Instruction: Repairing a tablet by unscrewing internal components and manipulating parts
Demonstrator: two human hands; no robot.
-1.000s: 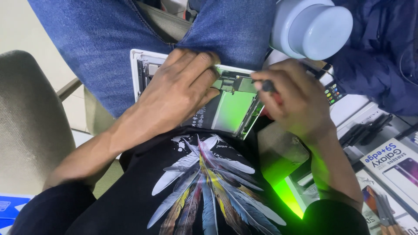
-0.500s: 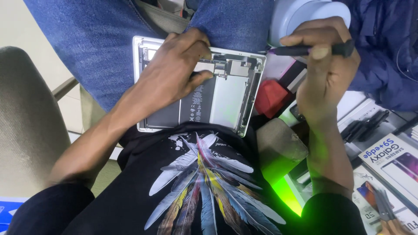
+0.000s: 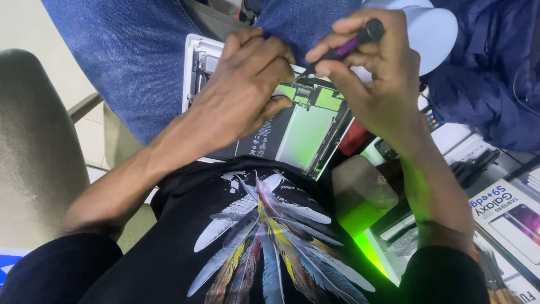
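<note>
Two hands meet again over the opened tablet [image 3: 292,132]: the left hand [image 3: 247,90] presses its circuit board flat, while the right hand [image 3: 374,79], raised half a second ago, brings its gripped screwdriver [image 3: 349,45] back down.

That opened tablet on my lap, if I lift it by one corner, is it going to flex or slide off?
The opened tablet looks thin and wide, so it would probably flex a little when lifted by one corner. Its exposed boards and battery seem fragile, so support it flat. It rests on sloping denim with only the left hand steadying it, so it may slide. The right hand holds a screwdriver.
</note>
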